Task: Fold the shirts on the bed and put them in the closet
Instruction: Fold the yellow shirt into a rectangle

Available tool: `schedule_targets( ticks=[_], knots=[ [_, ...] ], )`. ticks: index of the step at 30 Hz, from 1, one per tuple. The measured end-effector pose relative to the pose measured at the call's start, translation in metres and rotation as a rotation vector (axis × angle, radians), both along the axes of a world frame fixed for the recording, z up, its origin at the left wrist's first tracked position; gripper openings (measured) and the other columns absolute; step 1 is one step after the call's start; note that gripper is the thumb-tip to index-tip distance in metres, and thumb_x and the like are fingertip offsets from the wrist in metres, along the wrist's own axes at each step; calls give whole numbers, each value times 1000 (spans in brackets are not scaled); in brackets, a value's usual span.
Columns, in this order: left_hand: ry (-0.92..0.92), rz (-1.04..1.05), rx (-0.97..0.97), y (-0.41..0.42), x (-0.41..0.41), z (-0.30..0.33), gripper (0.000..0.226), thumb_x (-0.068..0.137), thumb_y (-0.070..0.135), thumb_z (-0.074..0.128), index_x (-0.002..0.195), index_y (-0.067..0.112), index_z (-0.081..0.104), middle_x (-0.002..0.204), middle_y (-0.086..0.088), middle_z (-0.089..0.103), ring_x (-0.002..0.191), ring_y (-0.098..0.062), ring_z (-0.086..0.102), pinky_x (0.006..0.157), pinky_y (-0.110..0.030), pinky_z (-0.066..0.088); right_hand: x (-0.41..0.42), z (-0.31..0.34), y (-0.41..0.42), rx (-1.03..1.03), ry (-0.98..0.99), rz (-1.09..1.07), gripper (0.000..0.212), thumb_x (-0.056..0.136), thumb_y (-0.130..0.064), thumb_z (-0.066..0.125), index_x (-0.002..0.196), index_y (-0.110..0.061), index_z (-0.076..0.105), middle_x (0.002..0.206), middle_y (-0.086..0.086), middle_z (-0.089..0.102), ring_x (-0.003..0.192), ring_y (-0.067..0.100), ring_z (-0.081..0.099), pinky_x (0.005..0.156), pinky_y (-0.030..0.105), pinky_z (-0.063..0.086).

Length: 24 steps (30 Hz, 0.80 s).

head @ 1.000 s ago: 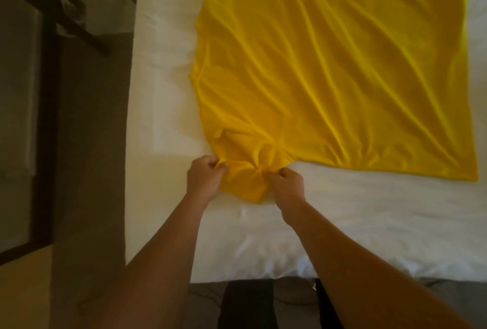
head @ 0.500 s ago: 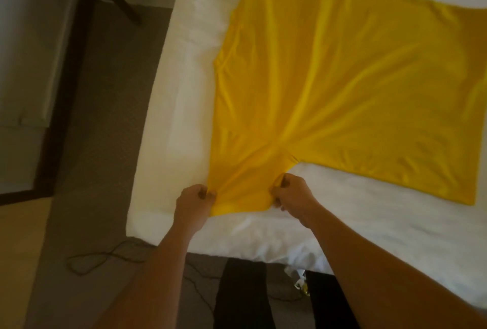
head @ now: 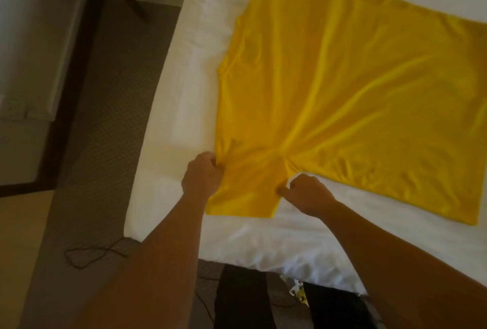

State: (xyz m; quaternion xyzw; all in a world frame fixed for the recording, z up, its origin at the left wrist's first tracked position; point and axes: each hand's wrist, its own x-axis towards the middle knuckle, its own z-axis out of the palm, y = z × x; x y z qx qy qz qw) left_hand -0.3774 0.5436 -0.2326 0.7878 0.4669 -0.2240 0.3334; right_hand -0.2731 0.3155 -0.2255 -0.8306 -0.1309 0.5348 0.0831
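Just the one head-worn wide-angle cam, looking forward and steeply down from the near edge of the bed (head: 184, 107), close in, forearms stretching out from the bottom of frame.

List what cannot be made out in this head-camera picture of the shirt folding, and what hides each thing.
- Yellow shirt: its far sleeve and hem run past the top and right edges of the head view.
- Left hand fingertips: curled into the sleeve cloth.
- Right hand fingertips: tucked under its knuckles.
- Small items on the floor by the bed: too small and dark.
- Closet: not in view.
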Motion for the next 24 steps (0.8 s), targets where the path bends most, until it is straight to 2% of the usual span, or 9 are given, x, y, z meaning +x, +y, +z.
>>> schedule_targets(
  ticks=[2, 5, 8, 10, 13, 16, 19, 22, 24],
  knots=[
    [129, -101, -4, 6, -6, 3, 14, 97, 37, 59, 96, 23, 59, 97, -5, 64, 95, -34, 63, 75, -37, 46, 24, 9, 9, -7, -45, 53, 33, 97, -46, 55, 96, -13, 61, 106, 14, 60, 106, 34, 59, 75, 32, 39],
    [198, -144, -45, 26, 13, 7, 30, 89, 50, 61, 98, 21, 65, 98, -5, 68, 93, -31, 64, 74, -36, 47, 71, 17, 37, 40, -135, 35, 30, 93, -41, 61, 76, -16, 58, 107, 17, 63, 109, 35, 59, 78, 33, 39],
    [123, -42, -77, 51, 50, 7, 48, 86, 61, 48, 97, 19, 66, 96, -5, 66, 81, -22, 58, 66, -32, 40, 119, 18, 76, 114, -255, 21, 14, 90, -32, 62, 81, -22, 60, 111, 17, 68, 108, 36, 61, 81, 35, 45],
    [-4, 36, -87, 61, 78, 7, 42, 92, 54, 47, 96, 17, 64, 97, -5, 64, 79, -18, 54, 61, -31, 35, 147, 16, 101, 176, -335, 8, 7, 90, -29, 62, 88, -23, 62, 109, 16, 69, 106, 35, 63, 82, 36, 47],
    [-195, 217, -90, 73, 120, 5, 26, 96, 40, 59, 93, 14, 63, 92, -1, 61, 88, -23, 57, 68, -32, 37, 185, 11, 147, 255, -408, 15, 23, 93, -25, 58, 114, -18, 65, 113, 13, 68, 107, 33, 63, 84, 36, 48],
    [-266, 264, -107, 84, 150, -4, 31, 95, 40, 63, 91, 11, 67, 95, -5, 65, 92, -27, 59, 78, -37, 45, 215, 5, 195, 327, -488, 57, 34, 96, -20, 53, 129, -18, 59, 123, 12, 63, 116, 33, 59, 90, 36, 47],
    [-265, 282, -132, 90, 159, -23, 36, 92, 48, 66, 74, 18, 57, 80, -2, 58, 88, -31, 59, 70, -35, 37, 234, -5, 237, 357, -523, 101, 46, 97, -17, 50, 143, -21, 48, 130, 13, 60, 122, 35, 57, 94, 41, 48],
    [-271, 339, -182, 92, 159, -39, 32, 90, 46, 71, 75, 22, 55, 80, 3, 60, 87, -27, 61, 71, -34, 39, 241, -17, 269, 236, -531, 161, 57, 97, -19, 49, 152, -25, 33, 140, 13, 53, 128, 37, 52, 98, 46, 46],
    [-263, 286, -182, 94, 158, -44, 29, 92, 41, 69, 75, 23, 54, 80, 3, 59, 86, -26, 59, 71, -34, 40, 243, -22, 283, 142, -582, 198, 51, 98, -20, 49, 147, -21, 35, 140, 15, 51, 129, 39, 51, 99, 47, 45]
  ],
)
